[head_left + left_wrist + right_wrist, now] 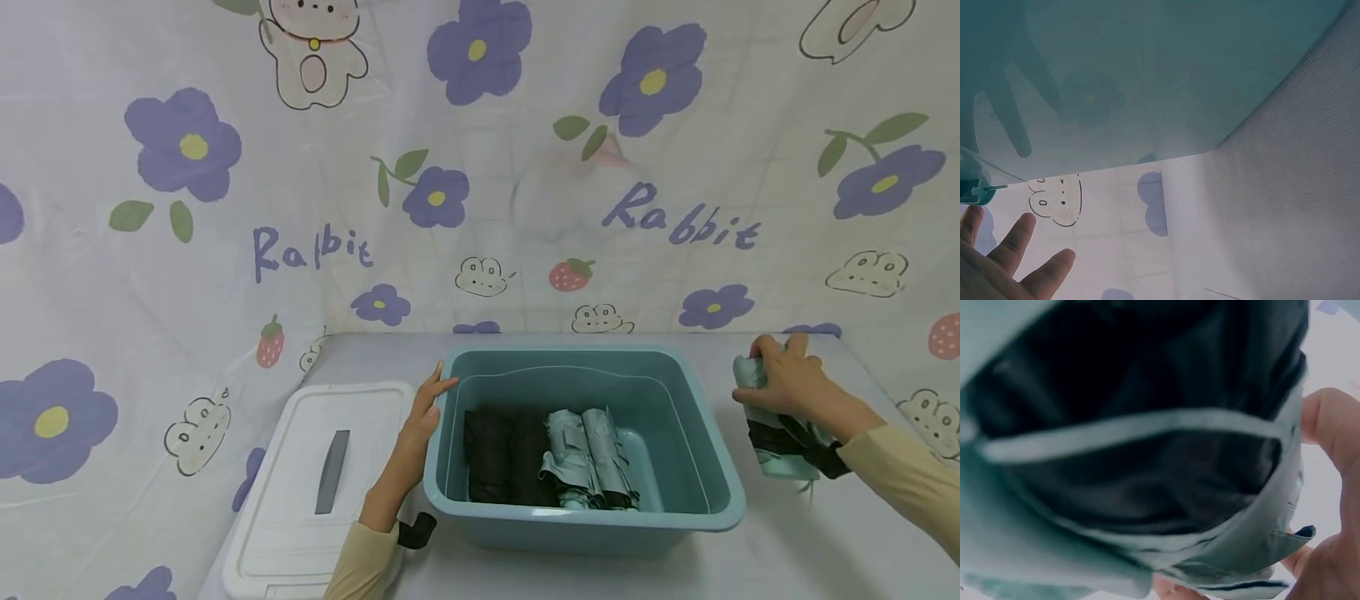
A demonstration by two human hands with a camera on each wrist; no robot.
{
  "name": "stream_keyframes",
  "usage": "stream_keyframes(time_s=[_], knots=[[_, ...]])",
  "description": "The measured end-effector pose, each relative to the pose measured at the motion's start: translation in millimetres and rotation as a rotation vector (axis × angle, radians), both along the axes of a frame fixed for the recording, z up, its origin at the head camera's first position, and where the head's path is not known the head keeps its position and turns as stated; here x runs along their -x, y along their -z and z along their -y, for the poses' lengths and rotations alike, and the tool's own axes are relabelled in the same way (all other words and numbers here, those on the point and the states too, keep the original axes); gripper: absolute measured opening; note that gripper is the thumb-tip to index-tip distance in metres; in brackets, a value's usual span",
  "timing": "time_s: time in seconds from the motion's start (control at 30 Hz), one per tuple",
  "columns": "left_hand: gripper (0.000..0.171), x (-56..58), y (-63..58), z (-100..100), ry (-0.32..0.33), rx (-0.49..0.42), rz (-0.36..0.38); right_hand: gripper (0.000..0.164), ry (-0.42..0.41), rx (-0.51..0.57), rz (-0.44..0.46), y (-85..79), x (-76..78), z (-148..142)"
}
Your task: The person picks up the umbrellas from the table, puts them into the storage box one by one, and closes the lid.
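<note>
A blue-green plastic bin (585, 523) stands on the table. Inside it, two black rolled bundles (491, 458) lie beside two pale teal folded umbrellas (573, 454). My left hand (422, 421) touches the bin's left rim, its fingers spread and fairly straight; the left wrist view shows the fingers (1013, 244) beside the bin wall. To the right of the bin, my right hand (798, 383) grips another pale teal folded umbrella (783, 462) with black inner cloth. Up close, the umbrella's loose folds (1222, 544) fill most of the right wrist view.
A white lid (288, 483) with a grey handle (332, 472) lies left of the bin, behind my left forearm. The bin's right part shows its bare floor (648, 467). A flower-patterned curtain (525, 217) hangs behind the grey-white table (757, 567).
</note>
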State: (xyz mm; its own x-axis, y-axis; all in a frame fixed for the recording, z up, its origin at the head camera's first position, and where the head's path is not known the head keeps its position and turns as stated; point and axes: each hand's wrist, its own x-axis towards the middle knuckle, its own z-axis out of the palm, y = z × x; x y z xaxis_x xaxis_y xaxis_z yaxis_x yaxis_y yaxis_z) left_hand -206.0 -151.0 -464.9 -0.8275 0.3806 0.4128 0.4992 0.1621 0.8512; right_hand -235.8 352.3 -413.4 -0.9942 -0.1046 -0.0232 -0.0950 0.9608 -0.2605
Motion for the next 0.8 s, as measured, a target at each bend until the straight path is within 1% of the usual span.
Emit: stream_keyframes(time_s=[0.1,0.23,0.43,0.63,0.8], knots=[[0.045,-0.3,-1.9,-1.3,-0.003,0.003,-0.004,0.061,-0.003,-0.006,0.007,-8.1,-1.4,4.3],[0.045,-1.1,-3.4,-2.5,-0.003,0.005,-0.002,0.060,-0.005,-0.015,0.044,-19.5,-3.7,7.8],[0.045,-2.9,-5.2,-3.5,-0.005,0.005,0.001,0.061,-0.015,0.014,0.099,-37.6,-8.8,11.9],[0.045,-1.6,-1.4,-2.7,-0.006,-0.003,0.008,0.057,-0.063,0.036,0.105,-61.0,-10.8,16.2],[0.045,0.8,1.4,-2.0,-0.004,-0.008,0.015,0.054,-0.088,0.041,0.086,-75.8,-11.0,23.5]])
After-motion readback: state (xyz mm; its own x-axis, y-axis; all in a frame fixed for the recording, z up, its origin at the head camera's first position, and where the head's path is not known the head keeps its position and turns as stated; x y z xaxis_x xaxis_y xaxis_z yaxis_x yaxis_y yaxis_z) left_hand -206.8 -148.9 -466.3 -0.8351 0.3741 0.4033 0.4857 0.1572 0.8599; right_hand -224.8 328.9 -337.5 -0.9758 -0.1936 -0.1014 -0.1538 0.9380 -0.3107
